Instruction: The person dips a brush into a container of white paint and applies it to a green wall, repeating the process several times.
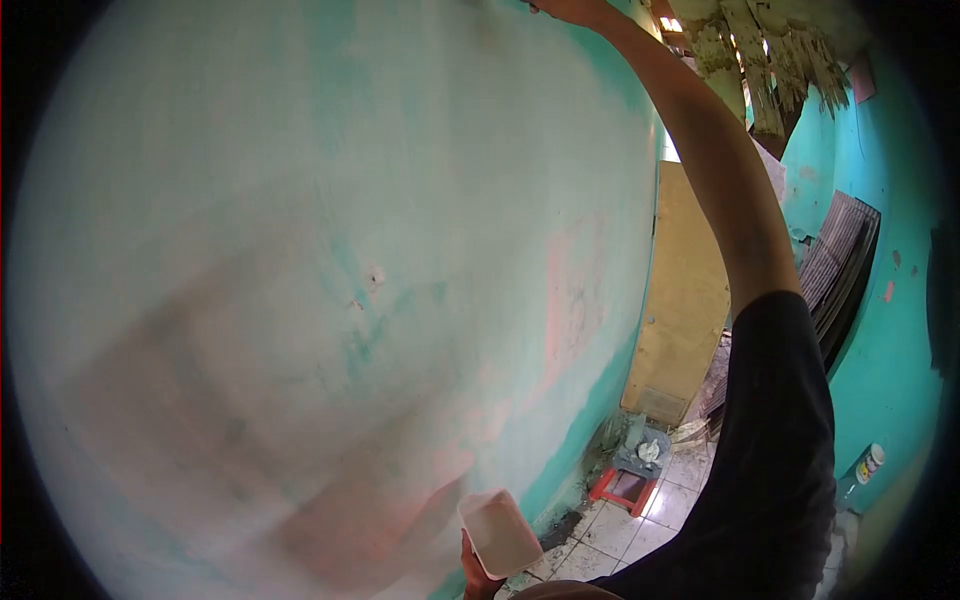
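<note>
In my left hand (pixel 474 570), low in the view, is a pale rectangular plastic tub (pixel 508 537), tilted with its open top facing me. My fingers wrap round its left side. My right arm stretches far up along the wall (pixel 300 150), and my right hand (pixel 568 8) is at the top edge of the view. Its fingers look curled, but what they hold is cut off by the frame. The wall carries a thin whitish coat, with turquoise and pink patches showing through and a small hole in the middle.
A yellowish door panel (pixel 680 290) stands beyond the wall's end. On the tiled floor is a red stool (pixel 625 490) with a grey top part (pixel 643 452). Corrugated sheets (pixel 838 260) lean against the turquoise wall (pixel 890 350) at right, near a white labelled can (pixel 870 461).
</note>
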Available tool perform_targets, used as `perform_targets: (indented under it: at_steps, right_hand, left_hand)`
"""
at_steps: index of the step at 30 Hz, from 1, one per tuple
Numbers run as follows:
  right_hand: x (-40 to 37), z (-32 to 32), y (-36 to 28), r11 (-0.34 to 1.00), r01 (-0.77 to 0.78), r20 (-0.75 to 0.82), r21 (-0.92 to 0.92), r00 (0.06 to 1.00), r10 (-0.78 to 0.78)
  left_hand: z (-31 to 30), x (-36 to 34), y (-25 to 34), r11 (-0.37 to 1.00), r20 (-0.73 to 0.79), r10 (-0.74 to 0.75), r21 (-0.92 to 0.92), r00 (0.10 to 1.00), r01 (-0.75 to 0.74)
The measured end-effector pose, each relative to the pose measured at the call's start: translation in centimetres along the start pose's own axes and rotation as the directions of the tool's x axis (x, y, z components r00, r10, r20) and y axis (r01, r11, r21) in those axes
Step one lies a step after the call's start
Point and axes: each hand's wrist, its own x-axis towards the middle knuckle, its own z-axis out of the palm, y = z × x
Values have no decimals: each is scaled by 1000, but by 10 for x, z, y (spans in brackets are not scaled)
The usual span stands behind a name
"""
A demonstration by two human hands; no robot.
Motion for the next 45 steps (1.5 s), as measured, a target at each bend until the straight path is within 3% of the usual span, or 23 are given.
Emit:
perform_targets:
  at_steps: [2,3,5,6,8,10,11,12,13,14,17,21,25,26,27,28,30,33,36,37,38,41,45]
  right_hand:
    - [-7,4,-5,998,36,41,-59,999,-33]
    - [-23,8,-9,1000,7,163,-14,987,-5]
    - [-58,14,-16,997,4,327,74,945,-28]
    - [-71,29,0,972,223,305,80,923,-236]
    - [-104,30,-3,980,157,567,124,799,-200]
    - [-106,20,8,980,128,555,153,809,-192]
    - [-100,15,13,979,99,532,176,828,-179]
    - [-83,2,10,984,47,367,172,924,-108]
    - [-53,-11,12,962,85,321,261,932,-169]
    - [-31,-9,11,984,75,65,160,994,-87]
    - [22,-15,7,996,-46,15,81,999,45]
    - [11,-2,-7,998,-58,144,-14,988,60]
    - [-68,22,-13,995,58,361,83,929,-84]
    - [-90,39,1,966,202,388,161,887,-250]
    - [-121,63,12,922,360,238,142,892,-385]
    - [-154,59,-12,970,183,378,157,896,-231]
    - [-202,66,-29,964,69,513,257,836,-196]
    - [-220,63,-33,974,-27,823,223,541,-173]
    - [-143,47,15,959,179,497,222,825,-269]
    - [-106,22,13,979,74,475,188,866,-157]
    - [-80,-2,-5,996,13,335,93,941,-43]
    - [-11,-24,-6,989,-3,68,147,998,-8]
    - [38,-27,-10,983,-157,142,92,979,143]
  left_hand:
    - [-11,11,1,999,20,20,-33,1000,-19]
    - [-14,15,2,998,35,29,-50,999,-28]
    - [16,15,5,996,-45,61,62,997,-58]
    - [23,16,4,981,-64,110,167,992,-98]
    - [23,26,2,957,-68,159,256,985,-136]
    - [11,33,5,997,20,-26,-70,999,27]
    - [9,30,6,997,19,-21,-71,1000,22]
    - [16,33,5,1000,-8,10,-2,1000,-10]
    - [21,34,1,997,-39,44,61,998,-41]
    - [25,33,-3,998,-38,50,50,998,-49]
    - [27,40,-7,1000,-28,14,19,1000,-13]
    - [17,50,-7,998,-79,-2,61,997,7]
    - [-2,45,-4,995,-96,10,98,995,0]
    - [7,45,-4,995,-88,9,96,996,-1]
    - [24,44,-3,995,-61,53,89,997,-47]
    - [31,39,-2,993,-45,94,83,995,-90]
    - [21,38,3,992,-34,83,99,996,-80]
    - [9,36,3,994,-9,50,95,999,-49]
    - [19,39,7,993,2,56,108,998,-56]
    - [24,40,6,989,-11,77,131,997,-75]
    - [22,41,5,989,-7,80,125,997,-78]
    - [18,41,5,990,9,39,132,999,-40]
    - [26,38,7,991,-40,4,133,999,1]
